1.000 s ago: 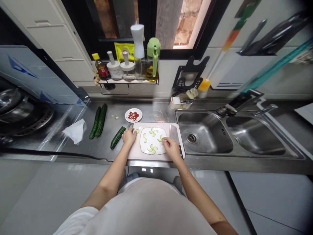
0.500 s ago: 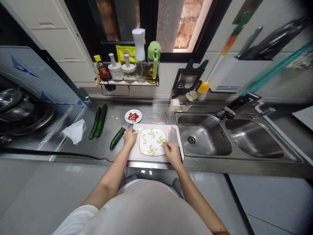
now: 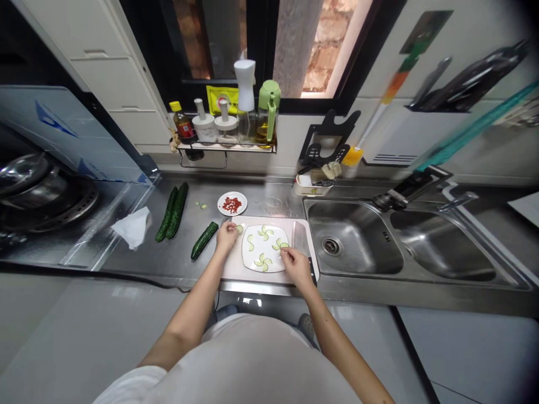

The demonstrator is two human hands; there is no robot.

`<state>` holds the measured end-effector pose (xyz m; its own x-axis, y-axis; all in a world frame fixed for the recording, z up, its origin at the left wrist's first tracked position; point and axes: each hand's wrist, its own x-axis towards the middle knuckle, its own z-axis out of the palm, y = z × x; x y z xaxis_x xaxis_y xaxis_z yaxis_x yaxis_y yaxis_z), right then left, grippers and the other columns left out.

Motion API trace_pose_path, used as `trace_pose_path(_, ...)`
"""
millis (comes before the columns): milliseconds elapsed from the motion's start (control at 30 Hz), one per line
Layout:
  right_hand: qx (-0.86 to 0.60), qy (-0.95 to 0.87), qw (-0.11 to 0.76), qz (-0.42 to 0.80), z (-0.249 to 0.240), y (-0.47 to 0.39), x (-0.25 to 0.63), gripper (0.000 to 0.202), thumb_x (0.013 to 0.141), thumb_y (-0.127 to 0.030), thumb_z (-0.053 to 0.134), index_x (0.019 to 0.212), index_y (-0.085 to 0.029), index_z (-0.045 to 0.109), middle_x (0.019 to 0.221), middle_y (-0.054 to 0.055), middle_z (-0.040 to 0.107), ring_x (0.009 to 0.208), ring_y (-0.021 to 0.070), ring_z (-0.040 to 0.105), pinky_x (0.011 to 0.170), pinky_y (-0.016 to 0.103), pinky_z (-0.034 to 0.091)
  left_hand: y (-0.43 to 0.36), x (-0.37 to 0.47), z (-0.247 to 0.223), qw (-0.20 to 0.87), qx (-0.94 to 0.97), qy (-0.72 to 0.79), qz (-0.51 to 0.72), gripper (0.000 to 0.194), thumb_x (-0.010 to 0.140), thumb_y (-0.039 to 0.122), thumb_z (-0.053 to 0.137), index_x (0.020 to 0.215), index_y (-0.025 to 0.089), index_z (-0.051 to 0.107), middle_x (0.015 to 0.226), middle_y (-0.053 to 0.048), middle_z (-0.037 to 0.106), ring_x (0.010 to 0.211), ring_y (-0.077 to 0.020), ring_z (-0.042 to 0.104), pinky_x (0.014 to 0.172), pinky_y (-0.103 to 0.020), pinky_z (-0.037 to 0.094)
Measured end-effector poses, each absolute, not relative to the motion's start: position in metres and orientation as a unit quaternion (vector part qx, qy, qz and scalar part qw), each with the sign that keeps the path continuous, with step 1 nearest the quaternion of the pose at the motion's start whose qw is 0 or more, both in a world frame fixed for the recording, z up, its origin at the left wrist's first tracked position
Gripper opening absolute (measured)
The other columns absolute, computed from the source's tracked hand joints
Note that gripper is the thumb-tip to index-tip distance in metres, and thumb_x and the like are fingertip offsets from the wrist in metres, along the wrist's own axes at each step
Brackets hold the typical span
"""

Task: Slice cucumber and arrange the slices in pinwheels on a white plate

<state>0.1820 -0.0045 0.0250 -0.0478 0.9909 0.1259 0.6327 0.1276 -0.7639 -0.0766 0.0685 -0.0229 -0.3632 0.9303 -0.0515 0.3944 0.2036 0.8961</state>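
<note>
A white square plate (image 3: 256, 249) lies on a pale cutting board (image 3: 231, 271), with thin cucumber slices set on it in several curved groups. My right hand (image 3: 296, 265) is at the plate's right edge, fingers pinched beside the right-hand slices (image 3: 280, 244); anything between the fingertips is too small to see. My left hand (image 3: 226, 237) is at the board's upper left, fingers closed together near a cucumber slice (image 3: 240, 229); what it holds, if anything, is hidden. A cut cucumber (image 3: 204, 241) lies left of that hand. Under my right hand, a knife (image 3: 312, 269) shows partly.
Two whole cucumbers (image 3: 177, 210) and a crumpled white cloth (image 3: 132, 227) lie to the left. Behind the board stands a small plate of red pieces (image 3: 232, 204). A double sink (image 3: 357, 238) is at the right. Bottles (image 3: 246, 95) stand on the wall rack.
The whole view has shifted slightly down and right. My left hand has drawn back a little from the slice at the board's upper left. My right hand stays at the plate's right edge.
</note>
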Motion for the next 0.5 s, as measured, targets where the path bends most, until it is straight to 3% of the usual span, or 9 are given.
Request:
trace_pose_path(133,-0.588,-0.677,0.344,0.279,0.035,0.002,0.174,0.033,0.087,-0.037,0.045,0.096,-0.018,0.072,0.09,0.008,0.072,0.079,0.0206,0.063,0.077,0.032,0.048,0.063,-0.068,-0.008,0.402,0.417,0.642,0.503,0.026,0.066,0.034,0.066,0.083,0.018,0.055,0.073,0.0,0.057,0.068,-0.012,0.056,0.067,-0.025,0.045)
trace_pose_path(367,-0.539,-0.702,0.354,0.302,0.065,0.035,0.151,0.031,0.084,-0.034,0.054,0.107,-0.018,0.068,0.089,0.006,0.069,0.079,0.0175,0.06,0.079,0.031,0.047,0.038,-0.044,0.032,0.51,0.452,0.526,0.509,0.037,0.064,0.033,0.071,0.093,0.019,0.054,0.074,0.002,0.056,0.069,-0.0103,0.055,0.068,-0.023,0.044)
trace_pose_path(500,-0.489,-0.73,0.333,0.343,0.073,0.047,0.136,0.02,0.082,-0.029,0.058,0.095,-0.019,0.069,0.092,0.005,0.069,0.086,0.0172,0.061,0.082,0.03,0.046,0.027,-0.033,0.052,0.535,0.486,0.492,0.485,0.038,0.066,0.034,0.073,0.096,0.019,0.054,0.074,0.002,0.057,0.069,-0.0103,0.056,0.067,-0.022,0.042)
